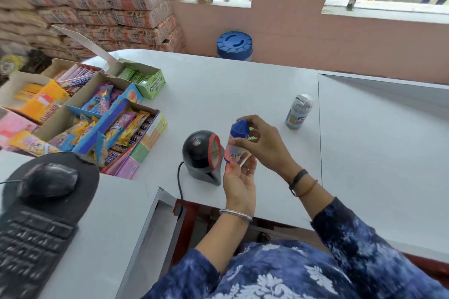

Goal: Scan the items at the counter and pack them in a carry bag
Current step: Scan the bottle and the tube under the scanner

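A small clear bottle with a blue cap [237, 143] is held upright right in front of the red-rimmed window of the black barcode scanner [201, 150]. Red scanner light falls on the bottle's label. My left hand [239, 184] supports the bottle from below, palm up. My right hand [264, 143] grips it from the right near the cap. A second small container with a white top [298, 111] stands alone on the white counter [243, 94], to the right. No carry bag is in view.
Open cardboard boxes of candy and gum [97, 114] crowd the counter's left side. A black mouse [47, 183] on a dark pad and a keyboard [29, 243] lie at lower left. A blue-lidded jar [234, 45] stands behind the counter; stacked sacks [97, 0] fill the back left.
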`<move>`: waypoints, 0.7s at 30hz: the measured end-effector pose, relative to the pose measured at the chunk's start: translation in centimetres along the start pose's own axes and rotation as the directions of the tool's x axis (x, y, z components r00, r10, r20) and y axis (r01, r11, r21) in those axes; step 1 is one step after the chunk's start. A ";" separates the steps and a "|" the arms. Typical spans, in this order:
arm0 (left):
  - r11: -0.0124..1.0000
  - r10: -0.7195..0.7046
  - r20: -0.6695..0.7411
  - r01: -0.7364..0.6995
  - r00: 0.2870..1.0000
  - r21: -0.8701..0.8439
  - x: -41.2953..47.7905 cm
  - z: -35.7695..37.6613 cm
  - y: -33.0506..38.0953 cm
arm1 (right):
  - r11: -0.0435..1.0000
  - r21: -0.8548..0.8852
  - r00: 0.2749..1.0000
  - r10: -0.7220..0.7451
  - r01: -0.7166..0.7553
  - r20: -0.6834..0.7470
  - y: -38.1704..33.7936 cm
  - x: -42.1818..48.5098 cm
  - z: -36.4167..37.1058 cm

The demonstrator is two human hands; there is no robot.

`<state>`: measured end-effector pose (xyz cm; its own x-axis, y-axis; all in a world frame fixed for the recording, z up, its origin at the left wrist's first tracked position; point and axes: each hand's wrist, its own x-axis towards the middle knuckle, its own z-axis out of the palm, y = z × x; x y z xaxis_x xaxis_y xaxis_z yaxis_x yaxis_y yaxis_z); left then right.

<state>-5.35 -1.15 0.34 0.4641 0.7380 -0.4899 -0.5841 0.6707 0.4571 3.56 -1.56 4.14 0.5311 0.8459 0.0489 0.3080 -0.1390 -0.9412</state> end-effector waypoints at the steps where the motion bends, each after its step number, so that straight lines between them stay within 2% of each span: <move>1: 1.000 0.004 -0.007 -0.005 1.000 -0.008 0.0 0.0 0.0 | 1.000 -0.007 1.000 -0.009 0.009 0.003 -0.1 0.0 0.1; 5: 1.000 0.019 0.003 -0.019 1.000 0.019 0.2 0.2 -0.2 | 0.999 -0.022 0.999 -0.038 0.038 -0.005 0.0 0.1 0.0; 6: 0.996 0.000 0.011 -0.001 1.000 0.085 0.5 0.1 -0.2 | 0.999 -0.032 0.999 -0.041 0.040 -0.028 0.3 0.1 -0.4; 7: 0.974 -0.015 0.014 0.012 1.000 0.226 0.9 0.0 -0.3 | 0.998 -0.050 0.997 -0.043 0.040 -0.060 0.7 0.1 -0.9; 8: 0.888 -0.005 0.015 -0.002 1.000 0.459 1.5 -0.1 -0.5 | 0.997 -0.075 0.994 -0.042 0.034 -0.103 1.2 0.1 -1.6; 9: 0.696 0.044 0.035 -0.056 0.998 0.716 2.1 -0.3 -0.7 | 0.995 -0.102 0.988 -0.035 0.020 -0.153 2.0 0.0 -2.5; 10: 0.423 0.118 0.100 -0.141 0.988 0.895 2.8 -0.6 -1.0 | 0.992 -0.128 0.978 -0.025 -0.002 -0.208 2.9 -0.2 -3.4; 11: 0.170 0.185 0.203 -0.235 0.961 0.957 3.6 -0.8 -1.2 | 0.988 -0.150 0.964 -0.007 -0.034 -0.265 4.0 -0.4 -4.3; 12: -0.016 0.223 0.307 -0.311 0.925 0.950 4.3 -0.8 -1.4 | 0.983 -0.170 0.947 0.014 -0.072 -0.321 5.1 -0.7 -5.2; 14: -0.287 0.226 0.420 -0.352 0.879 0.891 5.6 -0.3 -1.7 | 0.963 -0.220 0.909 0.050 -0.153 -0.414 7.1 -1.3 -6.6; 15: -0.382 0.212 0.416 -0.317 0.884 0.868 6.4 0.0 -1.8 | 0.953 -0.244 0.892 0.056 -0.182 -0.450 8.0 -1.5 -7.1; 18: -0.561 0.175 0.317 -0.170 0.932 0.810 8.7 0.7 -2.3 | 0.935 -0.281 0.867 0.051 -0.215 -0.496 9.4 -1.5 -7.8; 20: -0.600 0.176 0.274 -0.118 0.945 0.791 9.3 0.9 -2.6 | 0.917 -0.330 0.874 0.039 -0.224 -0.485 9.5 -1.4 -7.7; 21: -0.568 0.176 0.242 -0.103 0.954 0.816 9.4 1.2 -2.6 | 0.885 -0.410 0.867 -0.013 -0.222 -0.497 9.6 -1.5 -7.6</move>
<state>1.26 4.13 -4.56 0.5014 0.8401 -0.2071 0.8281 -0.3965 0.3963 11.76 -8.06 -2.37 0.8492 0.4795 0.2212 0.4786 -0.5217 -0.7062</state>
